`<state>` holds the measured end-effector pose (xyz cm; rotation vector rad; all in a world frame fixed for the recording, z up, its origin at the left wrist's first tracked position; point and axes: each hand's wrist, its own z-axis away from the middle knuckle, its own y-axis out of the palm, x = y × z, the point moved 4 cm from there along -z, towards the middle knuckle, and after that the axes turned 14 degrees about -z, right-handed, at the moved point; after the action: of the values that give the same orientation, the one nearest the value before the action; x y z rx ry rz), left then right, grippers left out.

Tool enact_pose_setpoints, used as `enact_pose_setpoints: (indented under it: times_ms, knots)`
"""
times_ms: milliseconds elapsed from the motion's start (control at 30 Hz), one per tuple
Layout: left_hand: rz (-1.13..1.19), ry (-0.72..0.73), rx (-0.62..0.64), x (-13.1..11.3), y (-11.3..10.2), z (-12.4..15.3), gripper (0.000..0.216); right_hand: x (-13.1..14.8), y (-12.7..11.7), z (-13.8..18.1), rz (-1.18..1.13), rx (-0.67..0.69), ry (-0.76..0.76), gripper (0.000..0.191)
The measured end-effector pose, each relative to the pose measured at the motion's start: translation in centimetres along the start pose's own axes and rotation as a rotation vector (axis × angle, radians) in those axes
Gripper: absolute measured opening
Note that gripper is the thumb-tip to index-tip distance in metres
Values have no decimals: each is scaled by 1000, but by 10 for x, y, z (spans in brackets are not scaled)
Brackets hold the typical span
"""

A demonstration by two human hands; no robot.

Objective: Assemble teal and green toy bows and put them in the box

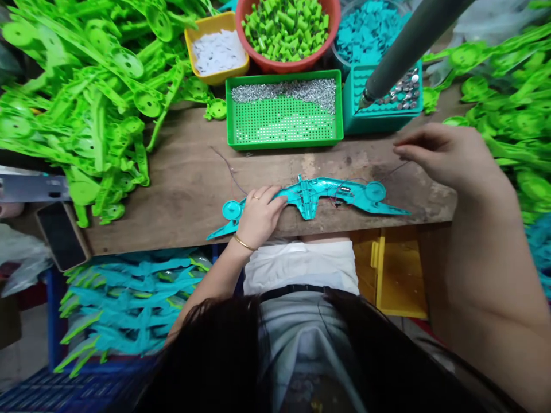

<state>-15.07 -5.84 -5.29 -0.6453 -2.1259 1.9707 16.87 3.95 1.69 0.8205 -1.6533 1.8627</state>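
Observation:
A long teal plastic bow-shaped part [327, 197] lies along the near edge of the wooden bench [189, 189], with small wires and a metal piece in its middle. My left hand [258, 215] presses down on its left section, fingers curled over it. My right hand [443, 154] hovers above the bench past the part's right end, fingertips pinched together; a thin wire runs from them toward the part. A grey powered screwdriver [404, 49] hangs tip-down over the teal tray.
Behind the part stand a green tray of small screws [284, 109], a teal tray of metal pieces [387, 100], a red bowl of green tubes [286, 28] and a yellow tub [217, 51]. Green plastic parts [86, 97] pile up left and right. A phone [62, 235] lies at left.

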Motion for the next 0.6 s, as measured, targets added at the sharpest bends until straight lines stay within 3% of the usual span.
enact_pose_setpoints:
  times_ms: [100, 200, 300, 400, 600]
  knots:
    - [5, -29, 13, -1, -2, -2, 20, -1, 3, 1, 49, -51, -133, 29]
    - [51, -59, 63, 0, -6, -6, 12, -3, 13, 14, 103, -84, -145, 29]
    - [176, -90, 80, 4, -10, -11, 7, -1, 31, 34, 64, 87, -137, 20]
    - [340, -147, 0, 10, -14, -14, 8, 1, 50, 53, 109, 246, -169, 25]
    - [372, -290, -156, 17, -11, -10, 8, 4, 70, 76, 322, 318, -322, 29]
